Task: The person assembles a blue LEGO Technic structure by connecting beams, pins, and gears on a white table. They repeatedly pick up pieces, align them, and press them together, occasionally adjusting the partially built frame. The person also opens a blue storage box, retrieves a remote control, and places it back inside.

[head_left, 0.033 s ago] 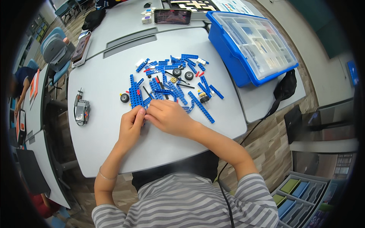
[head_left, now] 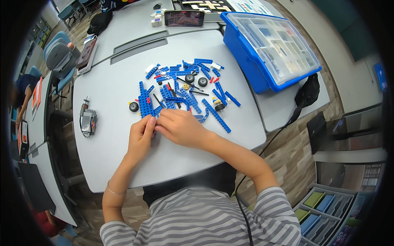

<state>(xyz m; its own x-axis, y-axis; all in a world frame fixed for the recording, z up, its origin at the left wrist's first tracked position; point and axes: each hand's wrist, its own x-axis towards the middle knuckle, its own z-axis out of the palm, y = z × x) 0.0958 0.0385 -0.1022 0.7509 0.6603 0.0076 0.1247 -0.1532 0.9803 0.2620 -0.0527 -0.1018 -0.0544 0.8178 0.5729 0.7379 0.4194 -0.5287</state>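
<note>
My left hand (head_left: 140,133) and my right hand (head_left: 180,125) meet at the near edge of a spread of building-brick parts. Both are closed, thumbs and fingertips pinched together, and whatever sits between them is hidden by the fingers. Just beyond my fingertips lies a blue studded assembly (head_left: 145,100) with red pegs. Blue beams (head_left: 216,116), black axles (head_left: 200,93) and small wheels (head_left: 202,82) lie around it. A yellow hub (head_left: 186,87) rests among the blue parts. Another wheel (head_left: 134,106) stands left of the assembly.
A grey motor unit (head_left: 88,122) lies at the table's left. A blue bin (head_left: 246,61) with a clear-lidded sorting tray (head_left: 283,47) stands at the right. A phone (head_left: 184,18) is propped at the back, and a tablet-like device (head_left: 86,54) lies far left. A black cable (head_left: 271,141) hangs at right.
</note>
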